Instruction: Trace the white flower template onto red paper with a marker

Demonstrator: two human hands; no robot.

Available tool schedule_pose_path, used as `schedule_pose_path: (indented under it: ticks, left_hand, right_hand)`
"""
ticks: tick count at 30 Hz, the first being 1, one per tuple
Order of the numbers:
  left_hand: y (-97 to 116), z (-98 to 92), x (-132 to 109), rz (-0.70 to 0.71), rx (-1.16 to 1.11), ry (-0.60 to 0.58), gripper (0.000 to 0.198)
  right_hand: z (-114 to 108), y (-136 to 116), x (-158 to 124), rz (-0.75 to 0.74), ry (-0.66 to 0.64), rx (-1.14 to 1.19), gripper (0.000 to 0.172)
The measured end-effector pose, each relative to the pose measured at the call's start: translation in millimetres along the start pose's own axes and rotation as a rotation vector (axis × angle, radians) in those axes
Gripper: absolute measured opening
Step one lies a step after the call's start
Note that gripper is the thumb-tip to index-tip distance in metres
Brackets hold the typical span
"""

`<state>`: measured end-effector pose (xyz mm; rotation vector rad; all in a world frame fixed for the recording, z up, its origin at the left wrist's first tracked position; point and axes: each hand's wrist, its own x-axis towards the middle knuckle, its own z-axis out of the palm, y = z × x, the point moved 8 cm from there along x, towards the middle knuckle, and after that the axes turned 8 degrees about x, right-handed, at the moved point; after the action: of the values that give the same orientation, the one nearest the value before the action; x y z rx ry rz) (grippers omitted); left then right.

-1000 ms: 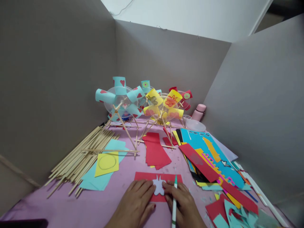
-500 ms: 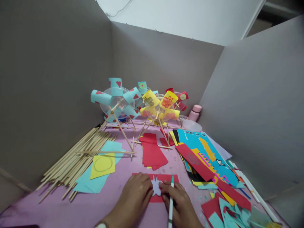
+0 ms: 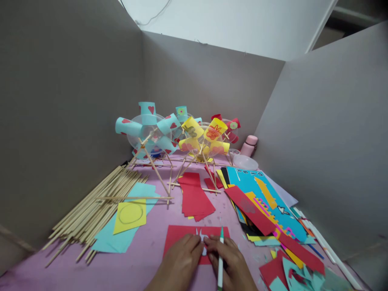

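A red sheet of paper (image 3: 170,234) lies on the table in front of me. On it rests a small pale cutout (image 3: 204,239) with two pointed tips at its top, partly hidden by my fingers. My left hand (image 3: 185,255) has its fingers bent together and pressed on the cutout's left side. From the other side my right hand (image 3: 233,258) touches the cutout with its fingertips. A white pen with a green tip (image 3: 220,262) is held between the fingers of that same hand, tip pointing away from me.
Paper-cup wheels on stick stands (image 3: 148,129) fill the back. Wooden sticks (image 3: 100,206) and a yellow square (image 3: 130,216) over blue paper lie left. Red strips (image 3: 197,198) are ahead. Coloured sheets (image 3: 263,202), paper scraps (image 3: 294,270) and a pink bottle (image 3: 249,146) are right.
My left hand has slid to the right and now covers more of the cutout. The fingertips of both hands are closer together. The pen stays in my right hand.
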<state>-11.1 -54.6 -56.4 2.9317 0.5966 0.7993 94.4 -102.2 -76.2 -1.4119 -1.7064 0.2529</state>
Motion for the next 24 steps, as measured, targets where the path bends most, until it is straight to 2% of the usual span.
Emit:
schedule_pose_path:
  ticks: [7, 11, 15, 20, 24]
  left_hand:
    - [-7.0, -8.6, 3.1, -0.031, 0.003, -0.058, 0.037]
    - [-11.0, -13.7, 4.1, -0.054, 0.021, -0.066, 0.031]
    - [-15.6, -10.1, 2.6, -0.070, 0.064, -0.091, 0.028]
    - [-15.8, -8.0, 3.2, -0.068, 0.077, -0.088, 0.036]
    - [-11.6, 3.9, 3.6, -0.017, 0.018, -0.085, 0.033]
  right_hand:
    - [-1.6, -6.6, 2.3, -0.001, 0.011, 0.011, 0.027]
    - [-0.4, -5.0, 1.6, -0.001, 0.006, 0.004, 0.028]
    - [2.0, -2.3, 0.8, -0.012, -0.018, -0.010, 0.033]
    - [0.0, -4.3, 3.1, -0.013, -0.013, -0.006, 0.028]
    - [0.8, -2.6, 1.9, -0.001, -0.022, -0.003, 0.028]
